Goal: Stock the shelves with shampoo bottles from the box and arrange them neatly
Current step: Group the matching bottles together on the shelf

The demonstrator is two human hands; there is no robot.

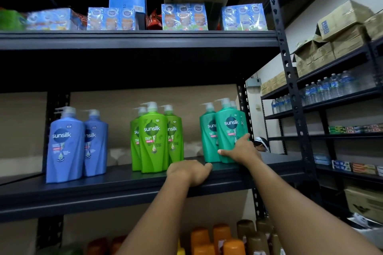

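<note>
Nearest you, at the bottom edge, are the orange and brown caps of the bottles on the shelf below, and your two bare forearms rise past them to the dark metal shelf. Your left hand rests on that shelf's front lip, fingers curled over the edge and holding no bottle; it looks like a brace. Your right hand is on the front teal pump-top shampoo bottle, thumb stretched across its lower face and the other fingers wrapped round its right side.

That bottle stands upright, long axis vertical, at the right end of the shelf, directly ahead of and above your right wrist, so the right hand is the one to work it. It touches or overlaps a second teal bottle to its left, and a third pump shows behind. Just right of the group is the perforated black upright post, which leaves little room to swing the bottle that way; I would judge any straightening should go leftward or back.

Well apart to the left stands a cluster of three bright green pump bottles, the nearest thing your left hand could knock. Farther left are two blue pump bottles. The supply box is not in view. Blue carton packs line the top shelf.
</note>
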